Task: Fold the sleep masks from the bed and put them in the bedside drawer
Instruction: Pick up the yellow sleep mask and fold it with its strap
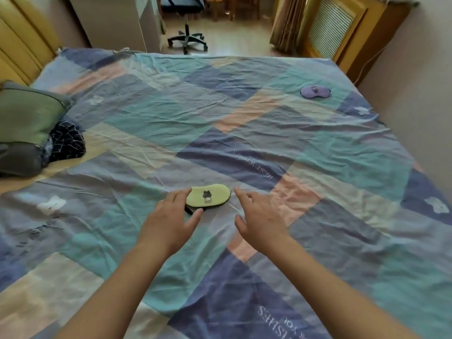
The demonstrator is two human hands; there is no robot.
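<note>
Far left, a green pillow and a dark patterned cloth lay bunched at the edge of the bed, both soft and rumpled. The bed's cover was a thin, creased cotton in a patchwork of teal, slate blue, peach and cream, with pale lettering and small white motifs printed on it. Left of centre, the left hand rested at the near-left end of the yellow-green sleep mask, its grip loose, fingers spread with the tips touching the rim and thumb at the dark strap that poked out beneath, not clenched. The mask lay flat on the cover, a padded bean shape with black edging and a small cartoon figure on its face. Just to its right, the right hand hovered with fingers open and released, near the mask's right end but apart from it. Judged step: the first fold was only starting, nothing yet doubled over. Next move likely called for pinching both ends and bringing one over the other, tucking in the strap; the padding looked springy and could reopen. Far right, well apart, a purple sleep mask lay unfolded near the bed's far edge. The bedside drawer was not in view.
</note>
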